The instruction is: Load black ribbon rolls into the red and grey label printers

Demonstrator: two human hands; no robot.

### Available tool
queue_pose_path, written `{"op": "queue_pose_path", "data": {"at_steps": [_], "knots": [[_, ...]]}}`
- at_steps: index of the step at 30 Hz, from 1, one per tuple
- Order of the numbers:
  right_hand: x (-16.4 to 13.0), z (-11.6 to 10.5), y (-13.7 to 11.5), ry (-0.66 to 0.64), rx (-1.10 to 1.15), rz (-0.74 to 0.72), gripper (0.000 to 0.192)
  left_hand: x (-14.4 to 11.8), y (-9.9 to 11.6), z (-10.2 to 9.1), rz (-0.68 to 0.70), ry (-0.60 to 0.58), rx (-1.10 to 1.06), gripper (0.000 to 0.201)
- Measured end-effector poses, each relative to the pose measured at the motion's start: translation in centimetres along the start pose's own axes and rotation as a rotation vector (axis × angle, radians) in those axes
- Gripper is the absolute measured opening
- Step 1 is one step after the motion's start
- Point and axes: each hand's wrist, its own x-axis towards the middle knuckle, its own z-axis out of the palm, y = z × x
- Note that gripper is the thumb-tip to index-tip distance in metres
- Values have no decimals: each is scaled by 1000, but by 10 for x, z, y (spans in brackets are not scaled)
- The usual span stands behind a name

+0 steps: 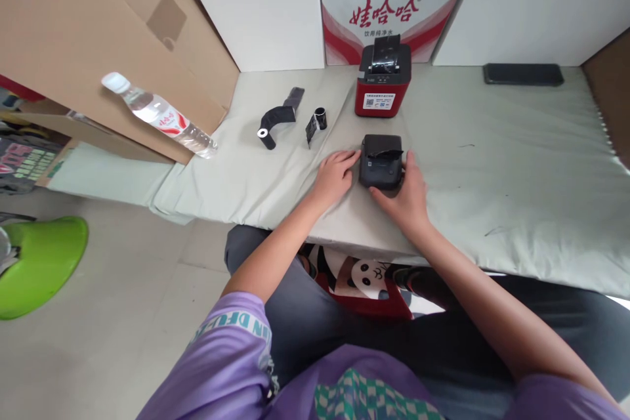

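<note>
A small black box-shaped plastic printer (380, 161) sits on the pale green cloth-covered counter (492, 164), just in front of a red and black label printer (382, 81). The left hand (335, 177) rests flat against its left side with fingers extended, gripping nothing. The right hand (406, 200) cups its near right corner, fingers loosely curled around it, equally close.
</note>
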Motion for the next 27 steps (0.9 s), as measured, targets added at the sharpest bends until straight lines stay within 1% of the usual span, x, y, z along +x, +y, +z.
{"op": "queue_pose_path", "data": {"at_steps": [11, 17, 24, 27], "knots": [[0, 1, 0, 6, -23, -16, 118, -2, -3, 1, 26, 19, -11, 67], [-1, 2, 1, 7, -40, -29, 115, -1, -3, 2, 9, 18, -15, 67], [0, 0, -2, -5, -33, -23, 112, -2, -2, 1, 11, 17, -3, 67], [0, 0, -2, 9, -2, -21, 110, -2, -2, 0, 8, 12, 5, 66]]}}
